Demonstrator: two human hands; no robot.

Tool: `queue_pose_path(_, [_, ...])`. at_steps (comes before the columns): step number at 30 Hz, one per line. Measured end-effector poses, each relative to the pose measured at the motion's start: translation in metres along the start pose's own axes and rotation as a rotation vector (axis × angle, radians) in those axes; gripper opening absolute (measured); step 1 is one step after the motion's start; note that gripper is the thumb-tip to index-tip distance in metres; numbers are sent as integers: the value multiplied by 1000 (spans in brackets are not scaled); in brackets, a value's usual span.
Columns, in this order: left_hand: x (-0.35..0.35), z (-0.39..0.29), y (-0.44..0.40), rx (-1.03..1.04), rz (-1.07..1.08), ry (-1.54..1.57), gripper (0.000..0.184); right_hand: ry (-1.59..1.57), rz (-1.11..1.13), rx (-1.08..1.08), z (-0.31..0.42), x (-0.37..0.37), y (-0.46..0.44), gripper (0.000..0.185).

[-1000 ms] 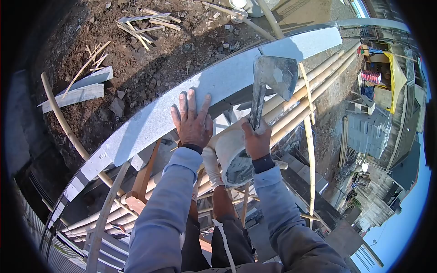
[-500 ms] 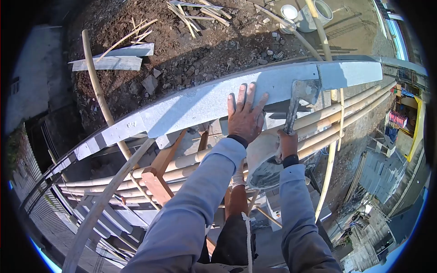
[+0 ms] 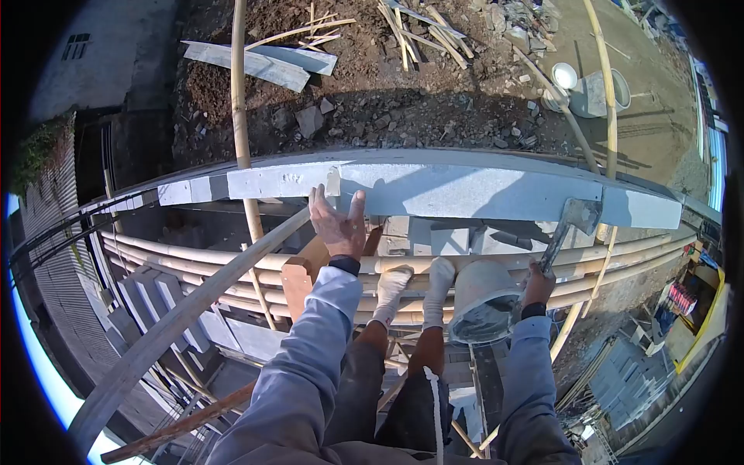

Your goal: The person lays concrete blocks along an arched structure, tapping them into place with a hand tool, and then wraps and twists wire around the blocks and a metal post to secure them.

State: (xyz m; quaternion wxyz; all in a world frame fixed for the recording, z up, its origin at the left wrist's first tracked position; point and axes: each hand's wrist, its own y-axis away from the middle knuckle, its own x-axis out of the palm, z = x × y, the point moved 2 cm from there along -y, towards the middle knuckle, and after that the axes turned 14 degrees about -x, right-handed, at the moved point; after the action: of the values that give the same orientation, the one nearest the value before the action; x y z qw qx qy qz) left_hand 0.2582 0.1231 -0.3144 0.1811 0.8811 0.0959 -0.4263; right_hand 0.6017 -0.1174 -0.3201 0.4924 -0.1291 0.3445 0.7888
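The fingers of my left hand (image 3: pixel 339 225) are spread at the near edge of a pale grey block wall (image 3: pixel 465 186), beside a mortar smear (image 3: pixel 333 181) at a joint. That hand holds nothing. My right hand (image 3: pixel 536 285) is wrapped round the handle of a mortar-coated, trowel-like tool (image 3: pixel 572 225). Its flat, squarish head rests against or just over the wall near another joint; contact is unclear. Close to my right hand, a tilted bucket (image 3: pixel 487 283) with grey residue inside sits on the bamboo poles (image 3: pixel 411 263).
My socked feet stand on the poles beside the bucket. A slanted pole (image 3: pixel 194 310) crosses at left near a wooden beam (image 3: pixel 297 287). Upright bamboo (image 3: pixel 239 93) rises beyond the wall. Rubble ground, loose boards (image 3: pixel 256 66) and large buckets (image 3: pixel 601 94) lie far below.
My left hand has slid left along the wall from its top face to the joint. My right hand keeps hold of the tool, its head still by the right joint. The view has shifted left.
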Motion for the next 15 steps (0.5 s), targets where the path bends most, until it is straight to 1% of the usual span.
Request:
queue_pose_path(1, [2, 9, -4, -58, 68, 101, 72, -41, 35, -12, 10, 2, 11, 22])
queue_pose_path(3, [7, 16, 2, -159, 239, 114, 74, -122, 102, -34, 28, 5, 34, 23])
queue_pose_path(4, [8, 15, 4, -207, 324, 122, 75, -144, 121, -86, 42, 7, 46, 23])
queue_pose_path(7, [7, 16, 2, -205, 387, 8, 74, -183, 164, -246, 64, 18, 76, 23])
queue_pose_path(9, [9, 19, 5, -126, 268, -15, 69, -179, 161, -383, 67, 27, 86, 23])
queue_pose_path(10, [11, 21, 5, -83, 211, -26, 67, -193, 175, -332, 61, 35, 90, 23])
queue_pose_path(11, [13, 25, 5, -76, 202, -23, 68, -50, 250, -241, 36, 39, 87, 23])
queue_pose_path(13, [16, 29, 5, -68, 183, -13, 69, 240, 399, -59, 16, 54, 82, 22])
queue_pose_path(14, [17, 31, 6, -45, 202, -14, 70, 124, 430, 146, 8, 50, 82, 21])
queue_pose_path(15, [14, 26, 5, -71, 211, -5, 70, 133, 421, 43, 9, 49, 81, 21])
